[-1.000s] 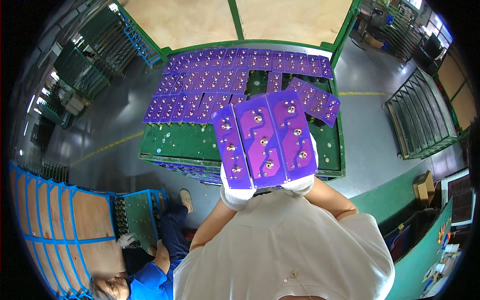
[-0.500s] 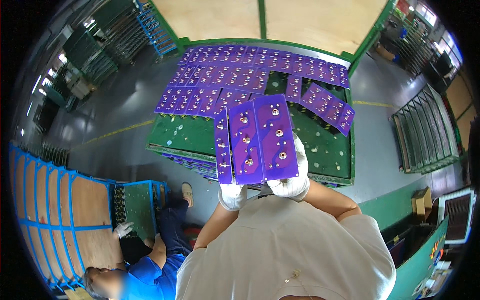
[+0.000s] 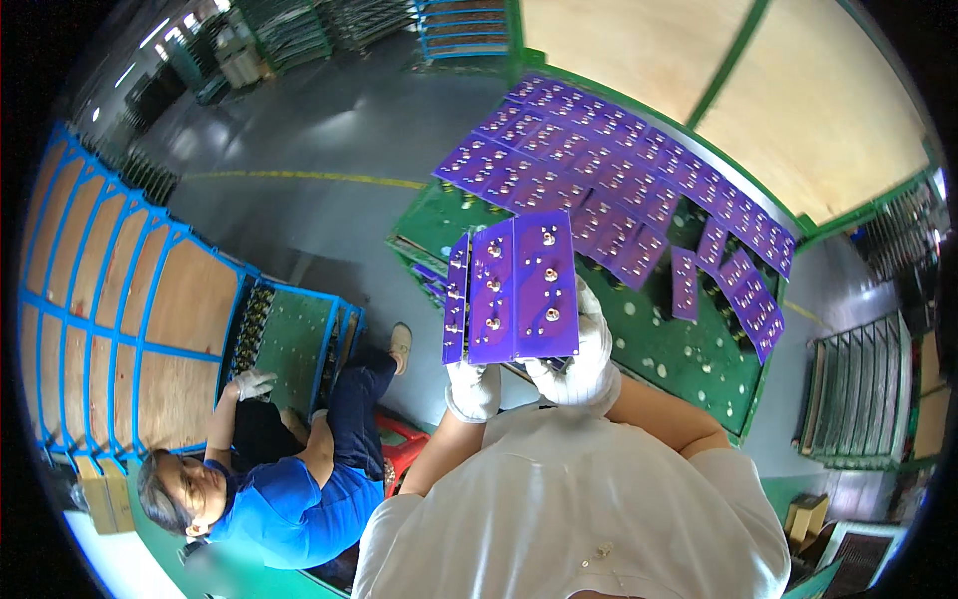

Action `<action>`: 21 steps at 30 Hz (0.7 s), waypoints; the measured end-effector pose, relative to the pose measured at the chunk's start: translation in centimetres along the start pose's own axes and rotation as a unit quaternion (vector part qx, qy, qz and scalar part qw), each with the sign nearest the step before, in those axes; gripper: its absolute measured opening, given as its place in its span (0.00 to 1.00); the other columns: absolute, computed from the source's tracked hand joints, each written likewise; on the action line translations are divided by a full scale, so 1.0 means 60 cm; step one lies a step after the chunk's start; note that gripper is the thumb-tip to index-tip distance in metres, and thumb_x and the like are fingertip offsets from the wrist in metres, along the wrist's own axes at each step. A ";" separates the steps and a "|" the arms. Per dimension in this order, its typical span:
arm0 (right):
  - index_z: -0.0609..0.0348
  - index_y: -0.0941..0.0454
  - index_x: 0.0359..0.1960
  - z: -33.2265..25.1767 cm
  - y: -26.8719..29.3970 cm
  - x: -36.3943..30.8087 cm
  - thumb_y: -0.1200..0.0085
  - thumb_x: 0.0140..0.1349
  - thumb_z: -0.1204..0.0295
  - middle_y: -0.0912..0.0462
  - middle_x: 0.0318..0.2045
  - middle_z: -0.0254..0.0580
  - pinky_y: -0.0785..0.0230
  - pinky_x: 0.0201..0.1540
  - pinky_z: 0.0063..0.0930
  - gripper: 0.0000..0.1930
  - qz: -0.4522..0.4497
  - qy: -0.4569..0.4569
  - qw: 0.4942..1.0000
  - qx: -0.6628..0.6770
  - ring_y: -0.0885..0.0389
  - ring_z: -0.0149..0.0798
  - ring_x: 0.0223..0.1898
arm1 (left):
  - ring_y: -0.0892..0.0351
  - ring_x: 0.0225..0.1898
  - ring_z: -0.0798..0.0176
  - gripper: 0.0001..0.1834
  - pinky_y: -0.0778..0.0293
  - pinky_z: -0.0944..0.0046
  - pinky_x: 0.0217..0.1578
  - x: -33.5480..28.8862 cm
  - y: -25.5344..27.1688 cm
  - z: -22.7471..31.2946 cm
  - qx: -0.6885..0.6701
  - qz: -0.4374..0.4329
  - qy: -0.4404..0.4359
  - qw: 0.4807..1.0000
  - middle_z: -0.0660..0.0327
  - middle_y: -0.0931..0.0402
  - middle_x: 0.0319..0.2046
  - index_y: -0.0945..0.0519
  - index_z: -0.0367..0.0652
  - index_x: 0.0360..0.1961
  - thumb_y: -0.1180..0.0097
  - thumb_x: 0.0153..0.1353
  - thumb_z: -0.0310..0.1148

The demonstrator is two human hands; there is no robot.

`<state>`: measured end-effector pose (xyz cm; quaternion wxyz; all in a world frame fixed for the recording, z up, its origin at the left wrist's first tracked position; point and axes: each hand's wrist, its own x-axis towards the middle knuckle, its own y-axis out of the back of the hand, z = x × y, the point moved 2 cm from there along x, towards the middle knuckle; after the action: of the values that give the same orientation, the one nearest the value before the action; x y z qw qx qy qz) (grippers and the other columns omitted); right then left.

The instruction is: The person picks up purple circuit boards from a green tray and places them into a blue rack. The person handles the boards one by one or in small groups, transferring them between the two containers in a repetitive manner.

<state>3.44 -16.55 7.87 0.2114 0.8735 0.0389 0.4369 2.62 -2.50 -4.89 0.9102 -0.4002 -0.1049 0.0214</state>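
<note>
In front of my chest is a purple circuit board panel point(image 3: 504, 339), with metal terminals and small solder points on the side facing up. A dark gap sets off a narrow strip point(image 3: 454, 344) at its left edge; I cannot tell whether it is joined. My left hand point(image 3: 473, 391), in a white glove, grips the lower left, its fingertips hidden under the board. At the lower right corner, my gloved right hand point(image 3: 584, 364) is closed on the board, fingers partly hidden. Beyond, rows of similar purple boards point(image 3: 589, 160) lie on a green rack top point(image 3: 659, 344).
To the left, a person in blue point(image 3: 289, 514) sits on a red stool point(image 3: 402, 444), a gloved hand beside a low green cart point(image 3: 296, 334). A blue-framed wooden panel point(image 3: 180, 319) stands behind it. At right is a slatted rack point(image 3: 858, 394).
My view has turned left, so the rack of boards now appears farther right and the seated person shows more fully. Both hands keep hold of the circuit board panel.
</note>
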 end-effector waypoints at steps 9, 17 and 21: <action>0.58 0.29 0.40 0.025 -0.216 0.072 0.37 0.43 0.76 0.30 0.51 0.60 0.35 0.51 0.46 0.20 -0.031 0.028 0.995 0.088 0.29 0.59 0.51 | 0.29 0.53 0.63 0.29 0.33 0.61 0.53 0.052 0.114 0.121 0.054 0.146 -0.096 0.983 0.59 0.29 0.53 0.32 0.39 0.56 0.45 0.58 0.44; 0.57 0.33 0.40 0.048 -0.415 0.084 0.34 0.43 0.71 0.29 0.47 0.53 0.34 0.46 0.42 0.23 -0.144 -0.001 0.984 0.105 0.28 0.53 0.45 | 0.27 0.50 0.61 0.21 0.31 0.62 0.53 0.044 0.296 0.164 0.022 0.260 -0.123 0.957 0.59 0.27 0.50 0.31 0.42 0.55 0.55 0.62 0.37; 0.59 0.32 0.37 0.064 -0.516 0.071 0.35 0.45 0.66 0.29 0.46 0.55 0.34 0.45 0.43 0.21 -0.222 -0.020 0.968 0.115 0.28 0.55 0.43 | 0.27 0.48 0.62 0.19 0.30 0.62 0.49 0.031 0.379 0.165 0.002 0.331 -0.138 0.933 0.60 0.26 0.47 0.29 0.44 0.52 0.56 0.61 0.38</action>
<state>12.69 11.33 -3.45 0.2017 0.8698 0.2780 0.3544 3.38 20.33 -14.75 0.8287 -0.4036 -0.0907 0.3769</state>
